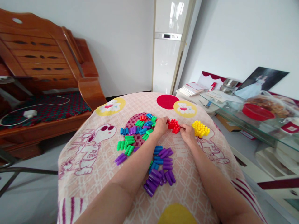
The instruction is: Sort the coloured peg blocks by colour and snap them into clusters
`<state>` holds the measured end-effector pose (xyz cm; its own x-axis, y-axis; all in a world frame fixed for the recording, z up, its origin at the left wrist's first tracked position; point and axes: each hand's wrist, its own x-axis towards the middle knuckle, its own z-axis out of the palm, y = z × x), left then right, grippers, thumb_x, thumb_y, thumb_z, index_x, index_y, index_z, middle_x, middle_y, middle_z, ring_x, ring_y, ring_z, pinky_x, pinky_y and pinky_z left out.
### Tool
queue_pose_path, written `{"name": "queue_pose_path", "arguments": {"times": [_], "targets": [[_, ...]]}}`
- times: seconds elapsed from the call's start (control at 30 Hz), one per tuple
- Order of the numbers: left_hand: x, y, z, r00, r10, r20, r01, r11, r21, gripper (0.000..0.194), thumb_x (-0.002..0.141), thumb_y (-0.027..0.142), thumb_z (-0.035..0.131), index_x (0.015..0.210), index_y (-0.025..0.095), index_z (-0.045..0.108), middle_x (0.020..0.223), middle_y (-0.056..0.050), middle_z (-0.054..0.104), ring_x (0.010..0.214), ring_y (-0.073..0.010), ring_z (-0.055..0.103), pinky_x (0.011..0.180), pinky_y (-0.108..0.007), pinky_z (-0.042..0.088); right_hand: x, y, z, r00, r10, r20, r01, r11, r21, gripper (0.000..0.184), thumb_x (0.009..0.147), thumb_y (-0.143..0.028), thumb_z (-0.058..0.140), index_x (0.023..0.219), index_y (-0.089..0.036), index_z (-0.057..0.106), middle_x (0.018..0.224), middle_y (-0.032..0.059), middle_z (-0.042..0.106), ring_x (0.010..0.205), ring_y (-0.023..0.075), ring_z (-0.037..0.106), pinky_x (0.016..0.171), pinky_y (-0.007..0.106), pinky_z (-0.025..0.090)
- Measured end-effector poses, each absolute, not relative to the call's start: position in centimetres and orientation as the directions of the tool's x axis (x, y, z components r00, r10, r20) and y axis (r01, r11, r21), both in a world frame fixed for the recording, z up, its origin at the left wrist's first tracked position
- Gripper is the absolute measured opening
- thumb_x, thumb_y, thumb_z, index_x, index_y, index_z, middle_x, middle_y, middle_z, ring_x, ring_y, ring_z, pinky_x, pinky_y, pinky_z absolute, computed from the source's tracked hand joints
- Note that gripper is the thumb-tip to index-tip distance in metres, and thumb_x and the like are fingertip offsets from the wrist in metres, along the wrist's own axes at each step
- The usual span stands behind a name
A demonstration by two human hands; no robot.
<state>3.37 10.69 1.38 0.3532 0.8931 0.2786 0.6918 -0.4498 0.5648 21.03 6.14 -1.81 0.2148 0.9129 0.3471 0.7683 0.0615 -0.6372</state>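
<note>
A cluster of red plastic toy pieces (174, 126) with rounded ends stands on the cloth-covered table. My left hand (161, 127) grips its left side, fingers curled. From the right, my right hand (188, 133) pinches the cluster's edge with fingers together; the exact fingertip contact is small and partly hidden. Close beyond my right hand stands a bunch of yellow pieces (200, 129). Green pieces (126, 143), blue pieces (124, 131) and a few red ones (143, 118) lie loose left of my left forearm. Purple pieces (153, 180) lie between my forearms, with blue ones among them.
The round table wears a pink patterned cloth (187, 193). A wooden bench (44, 65) stands at left, a tall white cabinet unit (167, 62) behind. On the right, a glass shelf (240, 112) bears a red bowl (257, 112), papers and a photo (261, 82).
</note>
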Motion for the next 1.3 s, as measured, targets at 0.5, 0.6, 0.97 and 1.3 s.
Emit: {"name": "queue_pose_path", "arguments": {"times": [0.5,0.6,0.97,1.3], "targets": [[-6.5,14.1,2.4,0.070,0.980,0.188,0.946,-0.125,0.298,0.034,0.092,0.025,0.050,0.119,0.014,0.068,0.120,-0.015,0.071,0.117,-0.0275,0.064,0.102,-0.036,0.046,21.4,6.3,-2.0,0.212,0.914,0.346,0.768,0.063,-0.638,0.027,0.077,-0.014,0.055,0.088,-0.021,0.079,0.090,0.0055,0.079,0.085,0.0221,0.072,0.081,0.031,0.054],[-6.6,14.0,2.3,0.084,0.982,0.168,0.952,-0.129,0.278,0.030,0.087,0.022,0.054,0.111,0.015,0.071,0.116,-0.013,0.073,0.115,-0.0270,0.065,0.101,-0.034,0.047,21.4,6.3,-2.0,0.203,0.916,0.345,0.769,0.068,-0.635,0.027,0.077,-0.016,0.055,0.088,-0.020,0.079,0.089,0.0063,0.079,0.084,0.0225,0.072,0.080,0.032,0.055],[-8.2,14.0,3.4,0.045,0.990,0.132,0.920,-0.093,0.380,0.027,0.076,0.020,0.064,0.100,0.017,0.076,0.105,-0.010,0.076,0.102,-0.0280,0.069,0.090,-0.034,0.054,21.3,6.3,-2.1,0.221,0.916,0.335,0.757,0.055,-0.651,0.026,0.077,-0.016,0.055,0.087,-0.021,0.079,0.088,0.0049,0.079,0.083,0.0213,0.072,0.081,0.031,0.054],[-3.3,13.4,4.6,0.165,0.905,0.392,0.531,-0.417,0.738,0.027,0.074,0.007,0.056,0.095,0.014,0.072,0.093,-0.005,0.075,0.084,-0.0147,0.069,0.079,-0.024,0.055,21.2,6.2,-1.9,0.221,0.908,0.355,0.748,0.076,-0.660,0.026,0.075,-0.017,0.055,0.084,-0.023,0.079,0.085,0.0036,0.079,0.080,0.0211,0.072,0.078,0.031,0.055]]}}
